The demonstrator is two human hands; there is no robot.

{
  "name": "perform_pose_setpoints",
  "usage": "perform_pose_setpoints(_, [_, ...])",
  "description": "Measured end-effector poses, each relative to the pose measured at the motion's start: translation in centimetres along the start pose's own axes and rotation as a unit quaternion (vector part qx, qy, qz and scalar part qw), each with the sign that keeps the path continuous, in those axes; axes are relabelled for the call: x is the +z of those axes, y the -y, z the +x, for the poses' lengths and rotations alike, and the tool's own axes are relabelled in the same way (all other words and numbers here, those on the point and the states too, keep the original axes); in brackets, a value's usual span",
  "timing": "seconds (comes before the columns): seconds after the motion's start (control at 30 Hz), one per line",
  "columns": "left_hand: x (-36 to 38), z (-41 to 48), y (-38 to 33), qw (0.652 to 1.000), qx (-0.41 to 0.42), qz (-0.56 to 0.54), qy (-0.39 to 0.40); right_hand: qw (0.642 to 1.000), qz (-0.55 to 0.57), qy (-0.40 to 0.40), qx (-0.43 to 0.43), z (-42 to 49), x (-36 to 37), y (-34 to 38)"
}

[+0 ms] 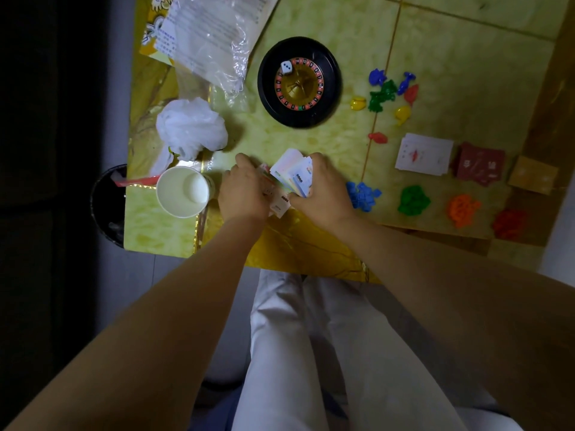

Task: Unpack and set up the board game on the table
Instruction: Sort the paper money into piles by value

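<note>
- Left hand (242, 194) and right hand (323, 194) both grip fanned paper money (294, 175), on the person's side of the roulette wheel (299, 82).
- A die (286, 67) sits on it.

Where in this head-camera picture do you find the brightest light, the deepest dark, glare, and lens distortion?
Head view: brightest on the table top around the roulette wheel; darkest down the left edge beside the bin; glare on the clear plastic bag; the wide lens bows the table's edges; the cards in the left hand and right hand look slightly soft.

Yellow-green table (326, 144), roulette wheel (299, 82), paper cup (183, 191), card stacks (424, 154)
</note>
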State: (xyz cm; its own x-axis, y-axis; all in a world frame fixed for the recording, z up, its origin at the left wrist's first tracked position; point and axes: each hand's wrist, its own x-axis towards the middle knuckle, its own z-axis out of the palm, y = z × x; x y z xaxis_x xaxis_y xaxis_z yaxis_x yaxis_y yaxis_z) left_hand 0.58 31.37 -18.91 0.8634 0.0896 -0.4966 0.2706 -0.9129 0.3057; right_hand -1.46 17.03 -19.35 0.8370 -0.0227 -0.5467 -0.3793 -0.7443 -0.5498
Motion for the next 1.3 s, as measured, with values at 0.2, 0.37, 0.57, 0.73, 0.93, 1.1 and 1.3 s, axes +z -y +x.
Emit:
perform_pose_setpoints(0.2, [-0.4,-0.6,0.8,0.900,-0.110,-0.392,0.157,0.999,0.032,0.029,-0.007,-0.5,-0.6,0.5])
perform_pose_setpoints(0.37, [-2.2,-2.3,0.0,0.829,-0.120,-0.491,0.237,0.996,0.060,0.065,-0.023,-1.2,-1.7,0.9])
perform_pose_setpoints(0.57, [-3.7,-3.9,-1.3,0.749,-0.114,-0.600,0.256,0.980,0.120,0.156,0.030,-2.5,-3.7,-0.1])
perform_pose_setpoints(0.73, [-3.6,-7.1,-3.5,0.773,-0.058,-0.571,0.270,0.960,0.213,0.152,0.096,-4.9,-5.1,0.4])
perform_pose_setpoints(0.93, [-1.9,-9.5,-6.9,0.748,-0.151,-0.621,0.182,0.966,0.204,0.147,0.054,-7.5,-5.6,1.6])
perform_pose_setpoints(1.1, [-2.3,-9.8,-6.6,0.757,-0.124,-0.621,0.158,0.952,0.262,0.157,0.029,-8.3,-6.3,0.4])
perform_pose_setpoints(1.3, [-2.9,-9.3,-5.8,0.743,-0.153,-0.625,0.184,0.951,0.262,0.156,0.057,-9.7,-5.4,0.6])
